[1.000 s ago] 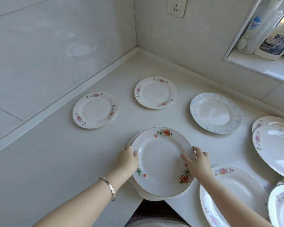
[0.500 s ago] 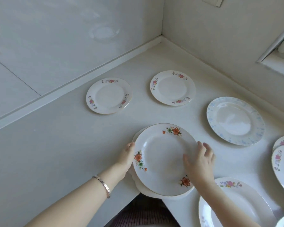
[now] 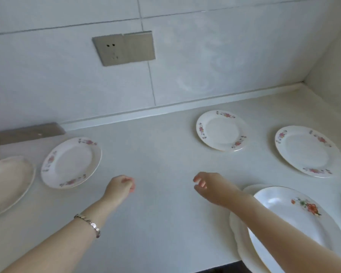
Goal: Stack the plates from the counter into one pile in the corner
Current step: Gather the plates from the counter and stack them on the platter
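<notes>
**Both hands empty, mid-frame, between plates**

Left hand point(image 3: 119, 186) hovers over bare counter point(image 3: 161, 154), fingers curled loosely in, grasping nothing. Right hand point(image 3: 211, 186) beside it, fingers loosely spread, also holding nothing; its forearm crosses over the stack point(image 3: 283, 213) at lower right. Stack = orange-flower plate on top of at least one more plate, overhanging the counter's front edge; not in the corner.

Singles lying flat: left plate point(image 3: 71, 162) at mid left, just beside the left hand's side of frame; oval dish point(image 3: 6, 182) at far left edge, partly cut off; mid plate point(image 3: 221, 130) upper right of centre; right plate point(image 3: 307, 150) at right. Corner point(image 3: 303, 83) sits at upper right, bare. Wall socket point(image 3: 124, 48) upper centre; red item at left edge, too cropped to identify.

Key relation: left plate lies left of both hands, left hand clearly nearer. Round plate, so no long axis to align; any rim point works. Mid plate lies up-right, right hand nearer. Judgement: next pick probably left plate with the left hand; most of the task remains undone.
</notes>
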